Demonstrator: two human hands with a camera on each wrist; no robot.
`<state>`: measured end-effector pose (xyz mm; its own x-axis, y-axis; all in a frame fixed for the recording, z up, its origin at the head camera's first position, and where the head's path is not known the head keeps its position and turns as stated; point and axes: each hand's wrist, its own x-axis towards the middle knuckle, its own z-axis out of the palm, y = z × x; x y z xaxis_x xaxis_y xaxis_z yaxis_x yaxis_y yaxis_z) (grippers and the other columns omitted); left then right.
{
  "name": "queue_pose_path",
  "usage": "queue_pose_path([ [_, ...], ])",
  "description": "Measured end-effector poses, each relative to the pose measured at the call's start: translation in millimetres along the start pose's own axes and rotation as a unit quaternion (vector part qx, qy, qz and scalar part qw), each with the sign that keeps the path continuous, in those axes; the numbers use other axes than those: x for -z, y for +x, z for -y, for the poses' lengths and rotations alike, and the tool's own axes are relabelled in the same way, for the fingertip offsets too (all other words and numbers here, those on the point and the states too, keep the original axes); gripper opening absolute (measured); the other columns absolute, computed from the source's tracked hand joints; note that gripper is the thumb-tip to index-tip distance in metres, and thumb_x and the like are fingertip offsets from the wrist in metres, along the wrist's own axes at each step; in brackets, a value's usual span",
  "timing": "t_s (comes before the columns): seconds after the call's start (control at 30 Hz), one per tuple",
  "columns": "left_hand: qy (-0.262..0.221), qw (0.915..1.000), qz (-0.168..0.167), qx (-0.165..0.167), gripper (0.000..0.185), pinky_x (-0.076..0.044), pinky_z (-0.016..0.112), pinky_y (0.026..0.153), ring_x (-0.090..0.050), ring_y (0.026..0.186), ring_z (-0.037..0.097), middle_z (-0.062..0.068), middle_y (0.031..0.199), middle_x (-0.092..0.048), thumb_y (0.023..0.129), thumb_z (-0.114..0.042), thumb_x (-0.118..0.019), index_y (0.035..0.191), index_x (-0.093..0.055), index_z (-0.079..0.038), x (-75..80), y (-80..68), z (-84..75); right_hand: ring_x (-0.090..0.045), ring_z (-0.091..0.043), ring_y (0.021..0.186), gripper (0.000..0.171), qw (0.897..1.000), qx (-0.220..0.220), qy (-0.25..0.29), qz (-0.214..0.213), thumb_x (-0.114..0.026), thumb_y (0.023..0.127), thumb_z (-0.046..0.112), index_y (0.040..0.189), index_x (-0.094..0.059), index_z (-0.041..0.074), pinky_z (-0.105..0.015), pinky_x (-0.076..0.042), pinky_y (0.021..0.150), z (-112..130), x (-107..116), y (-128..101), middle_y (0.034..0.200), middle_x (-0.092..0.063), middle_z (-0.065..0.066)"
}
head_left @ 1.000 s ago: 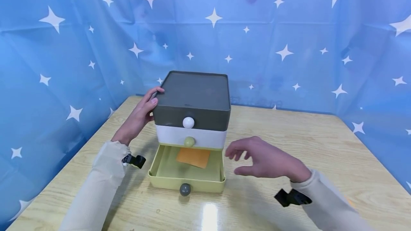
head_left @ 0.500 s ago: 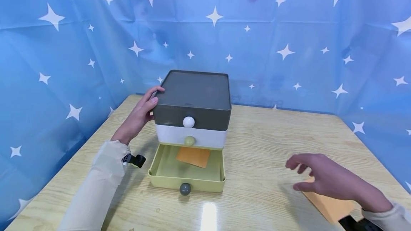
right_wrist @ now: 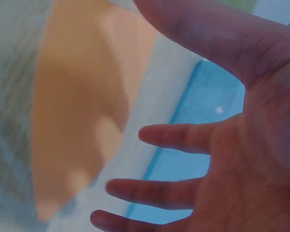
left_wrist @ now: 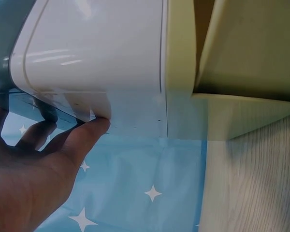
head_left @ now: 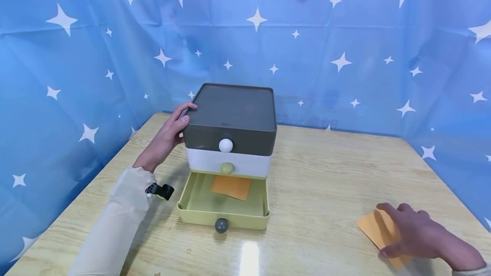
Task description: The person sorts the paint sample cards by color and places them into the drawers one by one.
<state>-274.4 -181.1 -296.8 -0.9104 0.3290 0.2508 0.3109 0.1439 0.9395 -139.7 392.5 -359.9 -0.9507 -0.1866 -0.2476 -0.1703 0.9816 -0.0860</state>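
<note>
Nearest me, at the lower right of the head view, my right hand (head_left: 416,235) lies spread over an orange card (head_left: 374,227) on the wooden table (head_left: 326,173), fingers fairly straight and not closed round it. My right wrist camera shows what the head view hides: the palm (right_wrist: 241,159) stands off the card (right_wrist: 82,121), fingers loosely extended with gaps between them, and the card is only a blur below. Whether any fingertip touches it I cannot tell from either view.

Further in, at the middle of the table, the yellow-green bottom drawer (head_left: 222,214) of the small drawer unit (head_left: 230,129) stands pulled out, a grey knob (head_left: 221,225) on its front and a second orange card (head_left: 231,186) lying flat towards its back, well apart from the one by my right hand. Above it the white middle drawer (head_left: 230,164) and the grey top drawer (head_left: 230,137) are pushed in.

My left hand (head_left: 166,137) holds the unit's left side near the top. The head view shows only the thumb and a finger at the grey edge; the left wrist camera shows my fingers (left_wrist: 38,130) curled against the side wall and the thumb tip pressed to the white section.
</note>
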Motion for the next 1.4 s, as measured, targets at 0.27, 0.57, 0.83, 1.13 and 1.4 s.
queue_pose_path([
  [0.27, 0.002, 1.0, -0.003, -0.001, 0.042, -0.046, 0.039, 0.095, -0.05, 0.122, 0.029, 0.007, 0.151, -0.035, 0.106, -0.048, -0.033, 0.146, -0.034, -0.035, 0.1, 0.1, 1.6, -0.053, -0.026, 0.083, 0.092, 0.999, 0.003, 0.028, 0.017, -0.089, 0.068, 0.044, 0.139, -0.044, 0.006, -0.041, -0.044, 0.063, -2, -3, 7, 0.103, -0.056, -0.02],
  [0.57, 0.002, 1.0, -0.003, 0.004, 0.042, -0.046, 0.04, 0.097, -0.05, 0.124, 0.03, 0.006, 0.152, -0.034, 0.106, -0.049, -0.033, 0.146, -0.033, -0.035, 0.3, 0.7, 1.6, -0.049, -0.028, 0.084, 0.085, 0.998, -0.002, 0.047, 0.033, -0.088, 0.071, 0.04, 0.138, -0.048, 0.007, -0.039, -0.041, 0.062, -2, -3, 9, 0.105, -0.053, -0.02],
  [0.83, 0.004, 1.0, -0.004, 0.003, 0.043, -0.045, 0.041, 0.098, -0.05, 0.125, 0.031, 0.006, 0.153, -0.034, 0.106, -0.049, -0.034, 0.146, -0.033, -0.035, -0.1, 1.4, 2.4, -0.046, -0.024, 0.08, 0.086, 0.999, 0.012, 0.037, -0.011, -0.09, 0.068, 0.038, 0.138, -0.049, 0.008, -0.034, -0.037, 0.057, 10, 1, 6, 0.106, -0.048, -0.018],
  [1.13, 0.0, 1.0, -0.005, 0.002, 0.042, -0.046, 0.04, 0.097, -0.052, 0.122, 0.029, 0.008, 0.151, -0.036, 0.106, -0.049, -0.034, 0.146, -0.034, -0.035, 1.4, 1.4, 1.0, -0.051, -0.02, 0.083, 0.083, 0.995, 0.048, 0.018, -0.089, -0.093, 0.063, 0.036, 0.133, -0.055, 0.011, -0.029, -0.038, 0.058, 25, 8, 6, 0.115, -0.052, -0.019],
  [1.4, -0.004, 1.0, -0.003, -0.002, 0.041, -0.046, 0.04, 0.095, -0.051, 0.121, 0.029, 0.008, 0.151, -0.035, 0.106, -0.047, -0.033, 0.146, -0.034, -0.035, 1.3, 1.1, 2.3, -0.058, -0.031, 0.098, 0.075, 0.987, 0.064, 0.009, -0.144, -0.095, 0.057, 0.034, 0.123, -0.063, 0.017, -0.034, -0.043, 0.057, 49, 11, 7, 0.123, -0.054, -0.018],
])
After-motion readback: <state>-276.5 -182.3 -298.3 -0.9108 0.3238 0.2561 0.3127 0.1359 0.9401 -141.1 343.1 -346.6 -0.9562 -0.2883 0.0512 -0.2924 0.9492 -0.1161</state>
